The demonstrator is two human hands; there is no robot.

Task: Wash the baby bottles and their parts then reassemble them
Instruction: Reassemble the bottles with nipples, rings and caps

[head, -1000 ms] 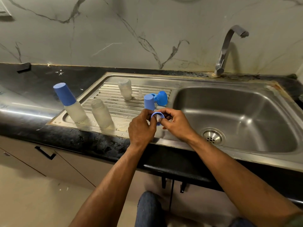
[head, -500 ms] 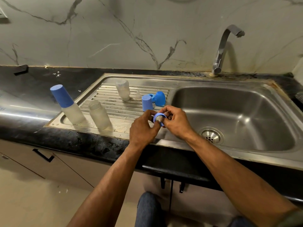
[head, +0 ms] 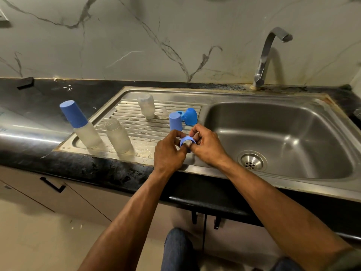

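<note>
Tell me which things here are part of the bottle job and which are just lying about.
Job: blue collar ring with teat, held by left hand and right hand; capped bottle; open bottle; upturned bottle; loose teat; blue caps.

Lying about: faucet; cabinet handle.

Blue ring (head: 187, 140) with pale teat (head: 188, 142)

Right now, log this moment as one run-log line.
stage: reassembly | left hand + right hand: both grip blue collar ring, teat in it | capped bottle, open bottle: on drainboard
</note>
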